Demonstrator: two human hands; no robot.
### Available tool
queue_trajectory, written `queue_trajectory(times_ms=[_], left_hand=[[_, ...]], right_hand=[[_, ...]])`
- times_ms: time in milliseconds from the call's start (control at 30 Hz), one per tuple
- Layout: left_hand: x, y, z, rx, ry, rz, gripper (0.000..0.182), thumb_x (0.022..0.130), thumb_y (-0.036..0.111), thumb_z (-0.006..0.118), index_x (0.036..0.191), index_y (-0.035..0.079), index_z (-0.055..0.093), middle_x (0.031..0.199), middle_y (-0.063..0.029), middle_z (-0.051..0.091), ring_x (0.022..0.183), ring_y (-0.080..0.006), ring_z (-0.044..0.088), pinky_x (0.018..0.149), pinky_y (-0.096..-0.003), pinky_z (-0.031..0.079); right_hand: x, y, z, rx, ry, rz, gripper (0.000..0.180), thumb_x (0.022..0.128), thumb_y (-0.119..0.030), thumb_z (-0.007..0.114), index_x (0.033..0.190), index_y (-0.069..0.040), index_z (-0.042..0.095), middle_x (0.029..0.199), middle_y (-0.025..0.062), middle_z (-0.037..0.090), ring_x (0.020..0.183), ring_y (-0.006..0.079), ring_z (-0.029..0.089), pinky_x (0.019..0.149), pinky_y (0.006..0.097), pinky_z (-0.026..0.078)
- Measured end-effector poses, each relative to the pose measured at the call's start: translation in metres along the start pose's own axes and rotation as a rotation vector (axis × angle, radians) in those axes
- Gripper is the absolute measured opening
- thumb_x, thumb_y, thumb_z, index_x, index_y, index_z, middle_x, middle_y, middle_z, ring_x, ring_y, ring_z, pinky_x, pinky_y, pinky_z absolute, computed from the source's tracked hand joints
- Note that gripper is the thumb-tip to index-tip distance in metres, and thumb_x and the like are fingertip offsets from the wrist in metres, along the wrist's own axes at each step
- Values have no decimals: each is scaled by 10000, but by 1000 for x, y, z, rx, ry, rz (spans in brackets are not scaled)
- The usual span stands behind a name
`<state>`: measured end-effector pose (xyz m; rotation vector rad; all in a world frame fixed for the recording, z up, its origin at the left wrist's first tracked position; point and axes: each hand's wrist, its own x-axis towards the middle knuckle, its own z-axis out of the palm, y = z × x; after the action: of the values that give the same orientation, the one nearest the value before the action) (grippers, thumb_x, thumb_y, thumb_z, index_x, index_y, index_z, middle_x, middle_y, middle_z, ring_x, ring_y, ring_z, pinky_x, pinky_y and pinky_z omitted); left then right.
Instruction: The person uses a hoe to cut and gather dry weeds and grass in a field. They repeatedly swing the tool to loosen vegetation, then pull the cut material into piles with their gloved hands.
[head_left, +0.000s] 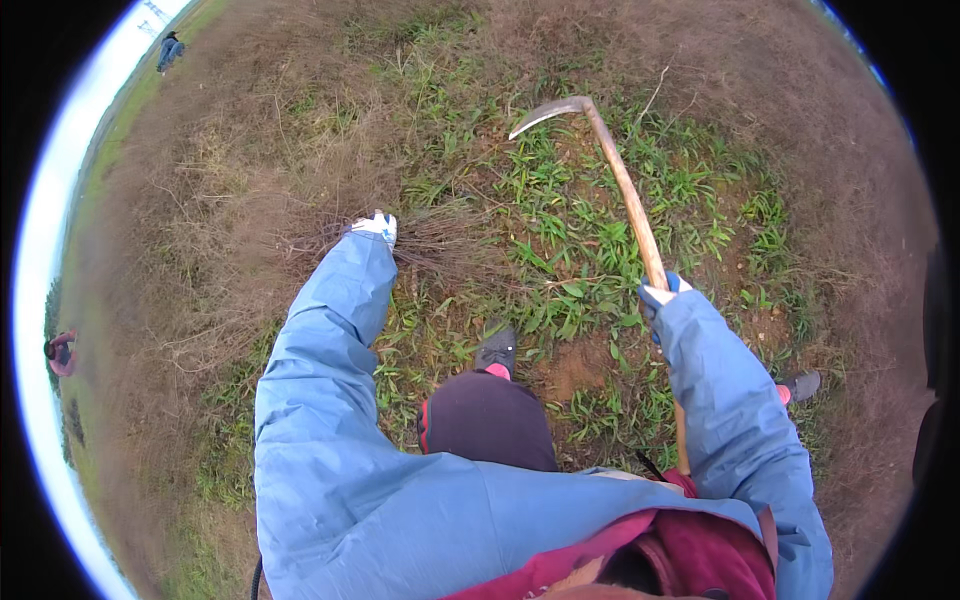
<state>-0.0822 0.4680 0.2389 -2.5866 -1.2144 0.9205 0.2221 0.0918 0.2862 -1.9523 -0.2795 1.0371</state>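
Observation:
My left hand (376, 226), in a white glove with blue marks, is closed around a bundle of thin brown dry stems (450, 244). The stems stick out on both sides of the fist. At the right, my right hand (661, 296), in a blue and white glove, grips the wooden handle of a long-handled sickle (628, 195). The curved metal blade (551, 114) is at the far end of the handle, over the plants, with its tip towards the left. The lower part of the handle passes behind my sleeve.
Dry brown brush (247, 180) surrounds a patch of low green plants (555, 247) and reddish soil. My dark shoes (496, 346) stand on this ground. Far off at the left are a person in blue (170, 52) and a person in reddish clothes (61, 354).

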Motion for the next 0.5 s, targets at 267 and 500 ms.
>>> queue_trajectory(times_ms=[267,500], left_hand=[[56,11,3,-17,31,185,516,932,242,256,1435,242,139,1414,-241,266,1129,-455,473,916,-517,405],[96,28,-51,7,87,296,630,909,300,386,1428,373,34,1452,-152,244,1169,-465,428,936,-511,395]], right_hand=[[124,-51,109,326,-130,31,254,720,-173,734,885,-82,565,594,44,544,443,148,487,398,313,402],[88,-19,168,-401,-466,42,366,650,-314,724,905,-106,565,702,85,609,603,203,589,545,324,478]])
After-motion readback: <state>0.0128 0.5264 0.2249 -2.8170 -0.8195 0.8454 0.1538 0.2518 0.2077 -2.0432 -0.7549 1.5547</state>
